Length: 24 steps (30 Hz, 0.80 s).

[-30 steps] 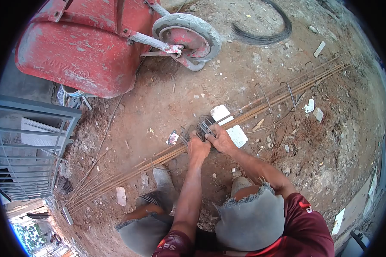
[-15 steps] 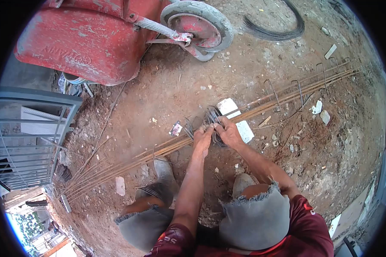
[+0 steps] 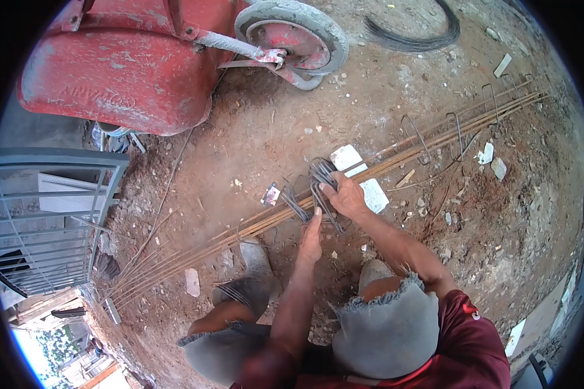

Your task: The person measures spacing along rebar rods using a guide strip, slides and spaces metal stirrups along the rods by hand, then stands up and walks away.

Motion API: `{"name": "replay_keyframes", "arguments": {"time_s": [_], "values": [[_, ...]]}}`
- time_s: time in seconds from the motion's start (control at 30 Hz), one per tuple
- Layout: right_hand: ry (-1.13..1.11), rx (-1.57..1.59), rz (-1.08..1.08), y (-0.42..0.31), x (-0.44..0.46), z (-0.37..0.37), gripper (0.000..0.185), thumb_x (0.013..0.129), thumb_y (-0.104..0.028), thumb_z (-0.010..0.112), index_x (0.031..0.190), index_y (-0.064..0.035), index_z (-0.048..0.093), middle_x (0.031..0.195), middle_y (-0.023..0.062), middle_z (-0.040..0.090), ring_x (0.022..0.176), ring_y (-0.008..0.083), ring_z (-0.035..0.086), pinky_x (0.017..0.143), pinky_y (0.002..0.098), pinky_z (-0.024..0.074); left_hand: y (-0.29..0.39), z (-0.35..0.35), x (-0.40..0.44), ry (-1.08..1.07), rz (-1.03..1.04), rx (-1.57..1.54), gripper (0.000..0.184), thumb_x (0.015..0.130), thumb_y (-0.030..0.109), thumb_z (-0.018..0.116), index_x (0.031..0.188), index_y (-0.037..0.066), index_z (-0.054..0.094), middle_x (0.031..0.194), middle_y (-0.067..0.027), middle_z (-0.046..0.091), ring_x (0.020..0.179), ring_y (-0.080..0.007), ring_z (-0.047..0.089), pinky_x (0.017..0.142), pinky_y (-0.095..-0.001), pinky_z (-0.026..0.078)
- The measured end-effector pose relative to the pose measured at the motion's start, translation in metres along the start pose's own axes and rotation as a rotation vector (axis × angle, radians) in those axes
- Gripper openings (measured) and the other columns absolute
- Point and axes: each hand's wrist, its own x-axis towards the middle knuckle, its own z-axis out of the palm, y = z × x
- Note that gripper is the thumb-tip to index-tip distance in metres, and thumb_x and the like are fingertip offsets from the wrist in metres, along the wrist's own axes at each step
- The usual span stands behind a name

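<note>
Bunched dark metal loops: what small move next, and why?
Perhaps the left hand should ease one of the bunched dark metal loops toward the smaller dark metal group beside them: the right hand holds the bunch, and the left is close by.

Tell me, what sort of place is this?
Probably a building site: there's a grey-smeared red wheelbarrow, a bundle of long rust-brown metal bars, and a curved bundle of thin dark grey wire.
</note>
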Motion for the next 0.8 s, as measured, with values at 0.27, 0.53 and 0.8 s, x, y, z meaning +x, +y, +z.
{"name": "replay_keyframes", "arguments": {"time_s": [0.27,0.53,0.8], "values": [[0.022,-0.005,-0.184,0.014,0.002,0.006,0.033,0.086,-0.032,0.061,0.092,-0.0002,0.054,0.082,0.0215,0.062,0.082,0.0381,0.061,0.071,0.0443,0.0468,0.025,0.012,0.029,0.126,0.149,0.083,0.040,0.095,0.037,0.052,0.114,0.003,0.060,0.096,-0.0035,0.063,0.086,-0.0098,0.052,0.080,-0.0265,0.039],[0.104,-0.061,0.125,-0.002,0.018,-0.003,0.032,0.088,-0.030,0.058,0.091,0.0012,0.052,0.075,0.0240,0.062,0.074,0.0417,0.062,0.067,0.0496,0.0478,-0.005,0.015,-0.004,0.090,0.329,0.391,0.025,0.097,0.020,0.050,0.103,0.000,0.064,0.090,-0.0020,0.063,0.085,-0.0097,0.053,0.081,-0.0255,0.042],[-0.120,-0.098,-0.071,0.001,0.017,-0.004,0.031,0.087,-0.029,0.059,0.093,0.0011,0.052,0.078,0.0242,0.063,0.075,0.0411,0.063,0.068,0.0493,0.0487,-0.013,0.000,0.014,0.048,0.106,-0.086,0.028,0.094,0.024,0.058,0.112,0.003,0.059,0.102,-0.0062,0.065,0.090,-0.0144,0.059,0.082,-0.0297,0.045]]}}
